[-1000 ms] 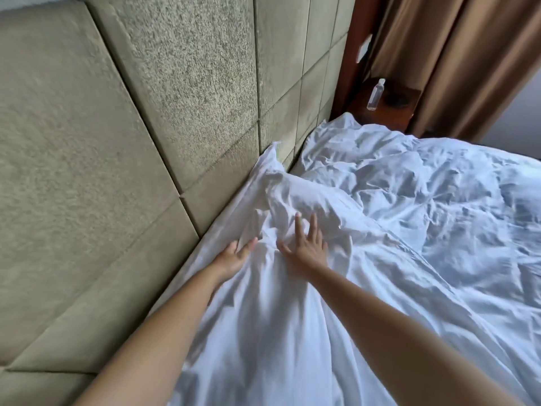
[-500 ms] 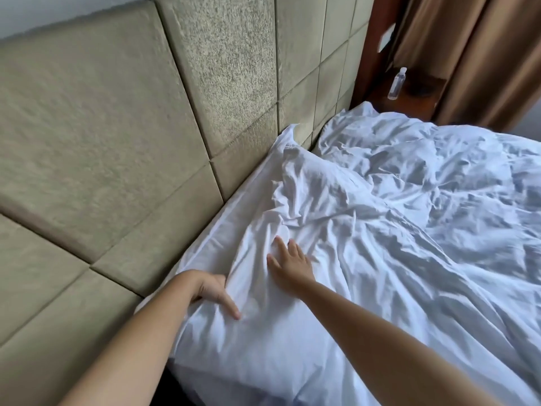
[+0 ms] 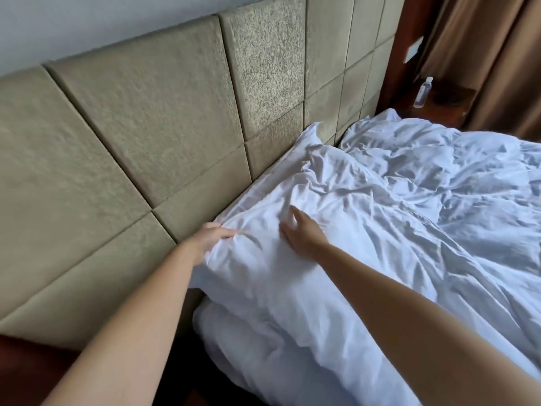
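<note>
By the padded headboard (image 3: pixel 164 136), the left hand (image 3: pixel 212 240) grips the corner of the white duvet (image 3: pixel 366 230), fingers curled into the cloth. The duvet lies crumpled along the headboard. The right hand (image 3: pixel 303 234) rests on it, fingers slightly spread. A bottle (image 3: pixel 421 93) stands far right.

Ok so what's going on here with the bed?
A person is making the bed. Their left grip holds the near corner of the white duvet beside the padded headboard, and the fabric bunches at the fingers. The right grip lies flat on the duvet with fingers straight. The bedding is not yet smooth; it is wrinkled all over.
</note>
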A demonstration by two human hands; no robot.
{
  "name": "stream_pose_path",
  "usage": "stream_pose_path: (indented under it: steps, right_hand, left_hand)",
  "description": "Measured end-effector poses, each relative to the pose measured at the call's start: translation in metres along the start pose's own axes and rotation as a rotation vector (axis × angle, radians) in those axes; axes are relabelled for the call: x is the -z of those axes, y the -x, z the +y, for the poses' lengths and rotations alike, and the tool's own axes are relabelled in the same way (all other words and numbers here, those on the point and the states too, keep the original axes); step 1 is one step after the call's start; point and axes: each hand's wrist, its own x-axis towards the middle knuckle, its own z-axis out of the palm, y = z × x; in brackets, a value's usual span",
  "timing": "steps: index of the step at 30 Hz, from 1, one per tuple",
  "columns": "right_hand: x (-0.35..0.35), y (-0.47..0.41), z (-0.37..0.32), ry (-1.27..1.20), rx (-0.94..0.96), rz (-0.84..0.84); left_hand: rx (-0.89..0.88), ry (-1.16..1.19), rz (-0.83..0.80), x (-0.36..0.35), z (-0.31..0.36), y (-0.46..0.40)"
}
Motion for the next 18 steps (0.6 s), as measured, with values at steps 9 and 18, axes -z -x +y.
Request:
stream_pose_path:
  steps: [9, 18]
  right_hand:
    - [-0.067, 0.071, 0.036, 0.191, 0.027, -0.377]
    - [-0.046, 0.089, 0.04, 0.142, 0.042, -0.223]
  left_hand:
    - [0.151, -0.228, 0.263, -0.031, -0.112, 0.008]
    - [-0.189, 0.014, 0.418, -0.046, -0.077, 0.022]
